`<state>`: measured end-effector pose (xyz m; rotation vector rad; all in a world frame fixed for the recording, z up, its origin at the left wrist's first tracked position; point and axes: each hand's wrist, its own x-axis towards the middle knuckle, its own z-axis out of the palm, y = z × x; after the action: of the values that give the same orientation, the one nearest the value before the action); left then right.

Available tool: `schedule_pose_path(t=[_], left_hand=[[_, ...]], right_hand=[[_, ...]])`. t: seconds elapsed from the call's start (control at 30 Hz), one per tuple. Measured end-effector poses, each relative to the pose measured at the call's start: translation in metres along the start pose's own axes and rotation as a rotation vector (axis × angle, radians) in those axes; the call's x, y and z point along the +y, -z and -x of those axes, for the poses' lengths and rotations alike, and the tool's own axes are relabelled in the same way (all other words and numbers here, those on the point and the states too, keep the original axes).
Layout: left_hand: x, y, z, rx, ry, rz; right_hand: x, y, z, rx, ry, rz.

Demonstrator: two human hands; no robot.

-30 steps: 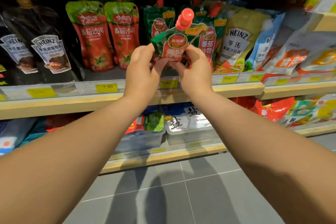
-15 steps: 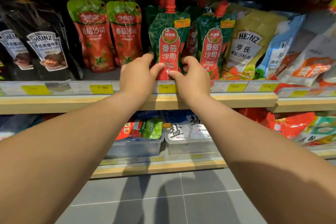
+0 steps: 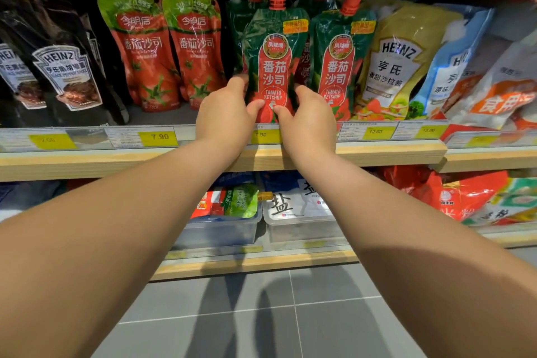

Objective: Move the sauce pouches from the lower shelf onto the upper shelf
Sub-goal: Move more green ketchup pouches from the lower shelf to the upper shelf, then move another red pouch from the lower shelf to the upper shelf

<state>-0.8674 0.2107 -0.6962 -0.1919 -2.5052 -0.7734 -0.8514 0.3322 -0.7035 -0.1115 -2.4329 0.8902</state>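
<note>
A green-and-red tomato ketchup pouch [image 3: 273, 61] with a red cap stands upright at the front of the upper shelf [image 3: 377, 151]. My left hand [image 3: 223, 116] grips its lower left edge and my right hand [image 3: 308, 122] grips its lower right edge, thumbs pressed on its front. A matching ketchup pouch [image 3: 338, 67] stands just to its right, and others stand behind. On the lower shelf [image 3: 255, 264], a clear bin [image 3: 220, 229] holds another green-and-red pouch [image 3: 229, 202] lying flat.
Two red tomato sauce pouches [image 3: 162, 49] and black Heinz pouches [image 3: 64, 73] stand to the left. A Heinz salad dressing pouch [image 3: 398, 61] and blue bags are on the right. A second bin [image 3: 299, 229] holds salt packs. Grey floor tiles lie below.
The ketchup pouch went from tilted in mid-air to standing upright on the upper shelf. Both hands slid down to its lower edges and still hold it.
</note>
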Motion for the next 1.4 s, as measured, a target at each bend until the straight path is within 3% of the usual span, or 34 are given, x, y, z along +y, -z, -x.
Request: schedule_pose_path(t=[0.2,0.3,0.4,0.6,0.77,1.03,1.23,1.4], left_hand=[[-0.011,0.016,0.027,-0.015,-0.118,0.111],[-0.023,0.028,0.053,-0.004,-0.224,0.086],[-0.042,0.040,0.085,-0.067,-0.293,0.064],[-0.098,0.035,0.125,-0.360,-0.221,-0.073],[-0.129,0.021,0.127,-0.462,-0.109,-0.203],[-0.146,-0.003,0.126,-0.429,-0.065,-0.296],[-0.143,-0.011,0.134,-0.320,-0.114,-0.303],[-0.133,-0.013,0.137,-0.269,-0.143,-0.258]], right_hand=[[0.005,0.014,0.031,0.099,0.174,-0.038],[0.009,0.015,0.058,0.060,0.248,0.000],[0.014,0.010,0.090,-0.081,0.252,0.035],[0.020,-0.021,0.125,-0.465,0.229,0.160],[0.019,-0.060,0.128,-0.588,0.162,0.291],[0.033,-0.084,0.129,-0.440,0.272,0.444],[0.042,-0.076,0.140,-0.254,0.384,0.353],[0.037,-0.061,0.143,-0.107,0.363,0.216]])
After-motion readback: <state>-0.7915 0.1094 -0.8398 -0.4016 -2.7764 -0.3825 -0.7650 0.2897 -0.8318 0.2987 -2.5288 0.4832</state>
